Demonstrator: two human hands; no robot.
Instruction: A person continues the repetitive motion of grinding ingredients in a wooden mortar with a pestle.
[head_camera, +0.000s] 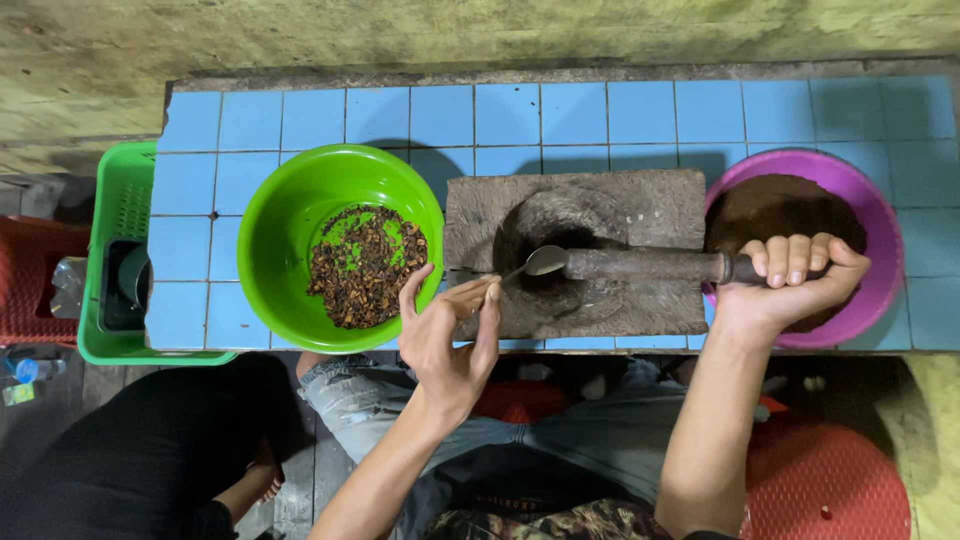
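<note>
My left hand (452, 335) pinches the handle of a metal spoon (536, 263), whose bowl rests at the hollow of a dark stone mortar slab (660, 197). My right hand (790, 285) grips the end of a long stone pestle (645, 265) that lies sideways across the slab, its tip touching the spoon. A green bowl (290, 205) to the left holds dark brown dried bits with green flecks (365, 265). At the right, a purple bowl (880, 270) holds dark brown ground matter (780, 205), partly hidden by my right hand.
Everything sits on a blue tiled counter (600, 115) against a rough wall. A green plastic basket (120, 210) stands off the left edge. A red basket lid (830, 480) lies below right. Someone in dark clothing (140, 450) crouches at lower left.
</note>
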